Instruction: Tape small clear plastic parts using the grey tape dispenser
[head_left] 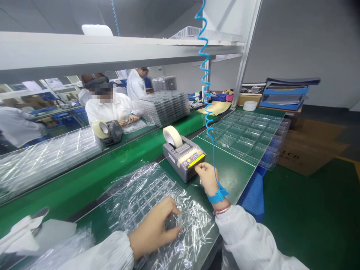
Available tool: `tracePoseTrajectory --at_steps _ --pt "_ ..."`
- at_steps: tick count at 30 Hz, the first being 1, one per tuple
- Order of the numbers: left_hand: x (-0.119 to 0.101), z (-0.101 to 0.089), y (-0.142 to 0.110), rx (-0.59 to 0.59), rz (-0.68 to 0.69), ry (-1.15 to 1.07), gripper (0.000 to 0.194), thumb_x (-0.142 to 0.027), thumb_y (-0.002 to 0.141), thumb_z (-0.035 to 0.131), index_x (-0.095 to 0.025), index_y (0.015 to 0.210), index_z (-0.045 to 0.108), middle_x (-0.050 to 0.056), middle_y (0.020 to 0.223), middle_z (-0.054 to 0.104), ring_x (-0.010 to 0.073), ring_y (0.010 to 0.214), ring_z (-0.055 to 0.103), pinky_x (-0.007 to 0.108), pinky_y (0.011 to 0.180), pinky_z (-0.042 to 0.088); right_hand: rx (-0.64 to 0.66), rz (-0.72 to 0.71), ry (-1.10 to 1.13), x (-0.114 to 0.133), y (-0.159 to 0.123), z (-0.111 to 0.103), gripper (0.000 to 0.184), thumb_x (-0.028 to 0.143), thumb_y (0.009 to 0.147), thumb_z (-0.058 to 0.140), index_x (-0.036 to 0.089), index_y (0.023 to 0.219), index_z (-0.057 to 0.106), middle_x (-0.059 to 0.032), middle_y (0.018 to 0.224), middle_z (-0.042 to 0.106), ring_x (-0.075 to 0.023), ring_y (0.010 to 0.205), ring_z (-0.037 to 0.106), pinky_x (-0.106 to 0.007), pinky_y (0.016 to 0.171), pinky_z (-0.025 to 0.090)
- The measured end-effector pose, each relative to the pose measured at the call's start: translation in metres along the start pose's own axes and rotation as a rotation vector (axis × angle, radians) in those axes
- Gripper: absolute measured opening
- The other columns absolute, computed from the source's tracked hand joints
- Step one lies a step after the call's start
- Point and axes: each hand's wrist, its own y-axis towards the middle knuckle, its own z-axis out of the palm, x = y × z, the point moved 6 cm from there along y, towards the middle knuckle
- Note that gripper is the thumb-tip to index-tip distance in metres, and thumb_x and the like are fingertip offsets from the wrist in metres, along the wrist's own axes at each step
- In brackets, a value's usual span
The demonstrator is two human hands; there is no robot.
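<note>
My left hand (157, 227) rests on a clear plastic bag (157, 198) wrapped round a compartment tray, its fingers curled and pinching the film at the near edge. My right hand (206, 178) reaches to the front of a grey tape dispenser (184, 157) that carries a roll of pale tape (172, 135). Its fingertips are closed at the dispenser's outlet, and whether a tape piece is between them I cannot see. A blue wrist strap (218, 195) with a coiled blue cord (205, 75) sits on my right wrist.
A stack of clear compartment trays (247, 135) lies right of the dispenser. A green conveyor belt (84, 176) runs across the bench. Beyond it a seated person in white (112, 107) works beside a second tape dispenser (108, 131) and tray stacks (165, 107). Cardboard (309, 146) lies on the floor.
</note>
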Motion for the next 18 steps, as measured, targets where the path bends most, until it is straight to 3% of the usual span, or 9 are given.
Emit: tracePoseTrajectory --at_steps 9,18 --pt "-0.001 0.0 -0.001 0.02 -0.034 0.009 0.021 -0.013 0.072 0.055 -0.021 0.088 0.044 0.001 0.09 0.047 0.0156 0.079 0.046 0.03 0.069 0.04 -0.06 0.014 0.13 -0.007 -0.004 -0.006 0.032 0.036 0.061 0.067 0.013 0.082 0.063 0.0103 0.046 0.029 -0.008 0.043 0.029 -0.022 0.041 0.025" --pt "0.002 0.001 0.0 0.02 -0.015 -0.007 0.022 -0.013 0.072 0.055 -0.022 0.089 0.044 0.001 0.091 0.046 0.0156 0.08 0.046 0.03 0.07 0.039 -0.024 0.055 0.225 -0.011 -0.008 0.003 0.033 0.043 0.062 0.067 0.013 0.076 0.062 0.0091 0.045 0.033 -0.0081 0.04 0.03 -0.023 0.038 0.023"
